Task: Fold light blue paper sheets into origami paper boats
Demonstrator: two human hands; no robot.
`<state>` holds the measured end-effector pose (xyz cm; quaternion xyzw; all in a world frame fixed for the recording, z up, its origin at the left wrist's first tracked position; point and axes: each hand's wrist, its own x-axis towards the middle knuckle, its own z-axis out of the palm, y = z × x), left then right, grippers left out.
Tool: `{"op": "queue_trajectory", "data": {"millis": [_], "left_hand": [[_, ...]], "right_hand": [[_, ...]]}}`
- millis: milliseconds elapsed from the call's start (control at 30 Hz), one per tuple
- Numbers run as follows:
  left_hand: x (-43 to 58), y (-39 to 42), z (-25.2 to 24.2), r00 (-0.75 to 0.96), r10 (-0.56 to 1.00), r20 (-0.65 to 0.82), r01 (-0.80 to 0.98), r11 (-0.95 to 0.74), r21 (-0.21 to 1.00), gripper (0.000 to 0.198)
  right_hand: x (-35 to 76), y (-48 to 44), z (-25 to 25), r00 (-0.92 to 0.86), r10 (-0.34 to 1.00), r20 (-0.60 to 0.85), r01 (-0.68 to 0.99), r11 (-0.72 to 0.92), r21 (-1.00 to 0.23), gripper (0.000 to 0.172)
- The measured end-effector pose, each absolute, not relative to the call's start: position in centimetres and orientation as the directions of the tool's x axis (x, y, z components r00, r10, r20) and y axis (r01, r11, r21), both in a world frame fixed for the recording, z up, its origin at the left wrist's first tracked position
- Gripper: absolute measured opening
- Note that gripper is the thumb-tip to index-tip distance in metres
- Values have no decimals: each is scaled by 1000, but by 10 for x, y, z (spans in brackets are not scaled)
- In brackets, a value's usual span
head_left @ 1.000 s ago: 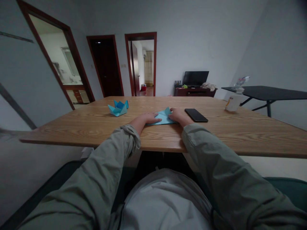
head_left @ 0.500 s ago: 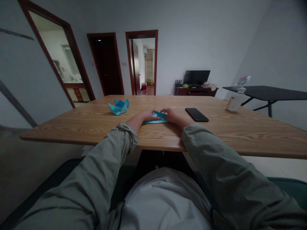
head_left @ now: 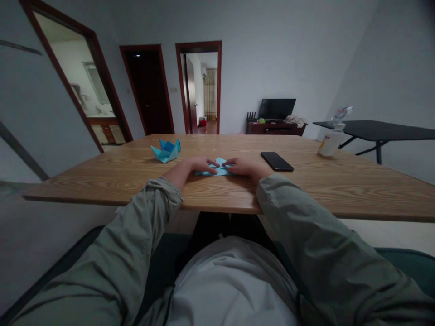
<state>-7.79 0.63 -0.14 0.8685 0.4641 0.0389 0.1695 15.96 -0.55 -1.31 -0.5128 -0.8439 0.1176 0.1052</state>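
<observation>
Evidently both my hands are on the light-blue folded paper (head_left: 220, 161), which lies on the wooden table (head_left: 217, 194) at twelve o'clock from my seat. My left hand (head_left: 200, 164) comes in over its nine o'clock side, fingers stretched out across it. My right hand (head_left: 239, 166) covers the three o'clock side, its fingertips meeting the sheet near the middle. Neither hand is closed into a fist; I have both spread on the paper, and a pointed bit shows between them on the twelve o'clock side. From where I sit, a blue folded paper shape (head_left: 166, 152) stands at eleven o'clock, well apart from my left hand. A dark phone (head_left: 277, 161) lies flat at one o'clock, near my right forearm. Beyond it, between one and two, stands a whitish bottle (head_left: 329, 144).
</observation>
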Motion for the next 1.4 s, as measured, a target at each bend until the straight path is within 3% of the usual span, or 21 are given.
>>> {"op": "queue_trajectory", "data": {"millis": [200, 433, 667, 833, 1000, 1167, 1400], "left_hand": [[-76, 1, 1, 606, 785, -129, 773, -543, 328, 78], [-74, -4, 5, 585, 804, -108, 786, -530, 320, 70], [-79, 3, 1, 523, 851, -51, 803, -472, 363, 51], [-82, 9, -3, 411, 908, 80, 840, -411, 353, 41], [-85, 15, -8, 365, 911, 193, 810, -413, 416, 49], [-86, 14, -8, 358, 910, 210, 808, -415, 419, 48], [-81, 9, -4, 458, 883, 103, 766, -451, 458, 52]], "right_hand": [[162, -4, -10, -541, 841, -10, 799, 510, -319, 50], [162, -8, -6, -521, 853, -25, 794, 473, -381, 60], [166, -12, 0, -418, 908, -6, 839, 383, -386, 28], [170, -7, -3, -206, 976, 72, 913, 218, -346, 30], [176, 1, -9, -179, 963, 201, 902, 242, -356, 42], [176, -3, -9, -192, 956, 223, 885, 267, -380, 46], [172, -9, -5, -322, 936, 144, 834, 353, -425, 39]]}}
